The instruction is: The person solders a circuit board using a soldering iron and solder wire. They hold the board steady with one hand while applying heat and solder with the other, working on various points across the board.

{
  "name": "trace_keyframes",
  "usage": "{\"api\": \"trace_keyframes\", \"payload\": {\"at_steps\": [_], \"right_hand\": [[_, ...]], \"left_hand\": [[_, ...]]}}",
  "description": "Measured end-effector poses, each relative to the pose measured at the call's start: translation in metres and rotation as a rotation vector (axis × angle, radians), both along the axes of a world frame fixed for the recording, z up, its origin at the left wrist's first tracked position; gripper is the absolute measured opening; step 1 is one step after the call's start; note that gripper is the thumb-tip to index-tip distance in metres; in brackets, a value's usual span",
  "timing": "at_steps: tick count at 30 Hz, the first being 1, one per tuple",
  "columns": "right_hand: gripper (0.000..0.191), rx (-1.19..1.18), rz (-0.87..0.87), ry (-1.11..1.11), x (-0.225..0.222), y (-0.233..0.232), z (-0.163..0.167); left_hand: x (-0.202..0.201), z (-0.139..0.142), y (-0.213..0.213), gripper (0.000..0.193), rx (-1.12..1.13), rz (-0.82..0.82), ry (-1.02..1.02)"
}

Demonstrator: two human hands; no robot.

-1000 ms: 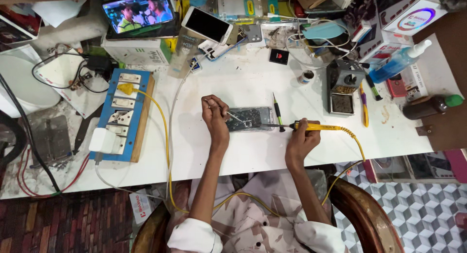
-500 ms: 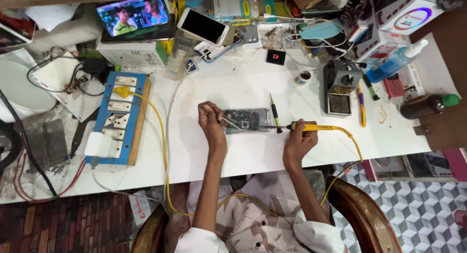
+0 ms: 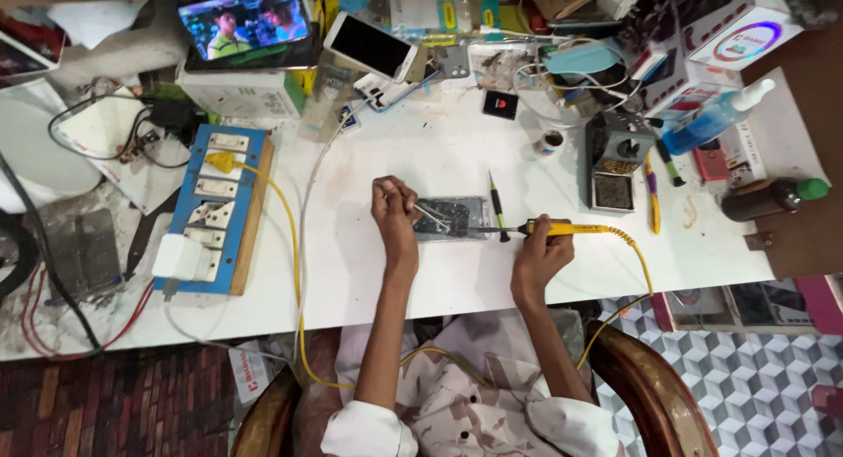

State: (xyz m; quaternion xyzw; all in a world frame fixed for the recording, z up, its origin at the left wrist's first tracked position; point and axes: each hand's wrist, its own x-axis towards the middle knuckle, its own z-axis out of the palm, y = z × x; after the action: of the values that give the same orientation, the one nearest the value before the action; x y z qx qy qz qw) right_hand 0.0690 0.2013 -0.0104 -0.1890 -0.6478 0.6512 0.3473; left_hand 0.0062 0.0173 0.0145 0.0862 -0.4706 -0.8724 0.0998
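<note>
An opened phone (image 3: 457, 218) lies flat on the white table (image 3: 439, 150), its dark inside facing up. My left hand (image 3: 395, 209) holds thin metal tweezers (image 3: 432, 215) whose tips rest on the phone's left part. My right hand (image 3: 542, 250) grips a yellow-handled soldering iron (image 3: 562, 230), with its dark tip pointing left at the phone's right edge. A yellow cord (image 3: 634, 255) runs from the iron off the table's front edge. A small green-handled screwdriver (image 3: 496, 202) lies just behind the phone.
A blue socket board (image 3: 215, 207) with a white adapter sits at the left. A soldering stand (image 3: 615, 154), a blue spray bottle (image 3: 716, 115), a dark bottle (image 3: 764, 198), a tablet with a video on screen (image 3: 246, 22), a white phone (image 3: 369, 46) and boxes crowd the back.
Both hands stay on the phone; the tweezers and iron tip shifted only slightly. The head camera drifted a little.
</note>
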Motion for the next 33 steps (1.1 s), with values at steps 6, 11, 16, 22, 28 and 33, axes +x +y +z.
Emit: {"api": "trace_keyframes", "payload": {"at_steps": [6, 11, 16, 22, 28, 33], "right_hand": [[0.022, 0.072, 0.0, 0.01, 0.0, -0.002, -0.004], [0.022, -0.032, 0.034, 0.013, 0.001, -0.001, -0.003], [0.022, -0.156, 0.026, 0.056, -0.002, -0.002, 0.001], [0.019, -0.205, 0.046, 0.013, -0.004, -0.002, 0.003], [0.019, -0.194, 0.055, -0.017, -0.007, -0.002, 0.004], [0.02, -0.176, 0.059, -0.028, -0.004, -0.003, 0.007]], "left_hand": [[0.005, -0.001, -0.007, 0.032, -0.018, 0.009, 0.15], [0.01, 0.0, -0.026, 0.026, -0.047, 0.07, 0.112], [0.008, -0.007, -0.04, 0.025, -0.093, 0.102, 0.153], [0.009, -0.023, -0.038, 0.026, -0.146, 0.077, 0.192], [0.008, -0.021, -0.035, 0.023, -0.207, 0.059, 0.296], [0.011, -0.011, -0.035, 0.035, -0.261, 0.007, 0.293]]}}
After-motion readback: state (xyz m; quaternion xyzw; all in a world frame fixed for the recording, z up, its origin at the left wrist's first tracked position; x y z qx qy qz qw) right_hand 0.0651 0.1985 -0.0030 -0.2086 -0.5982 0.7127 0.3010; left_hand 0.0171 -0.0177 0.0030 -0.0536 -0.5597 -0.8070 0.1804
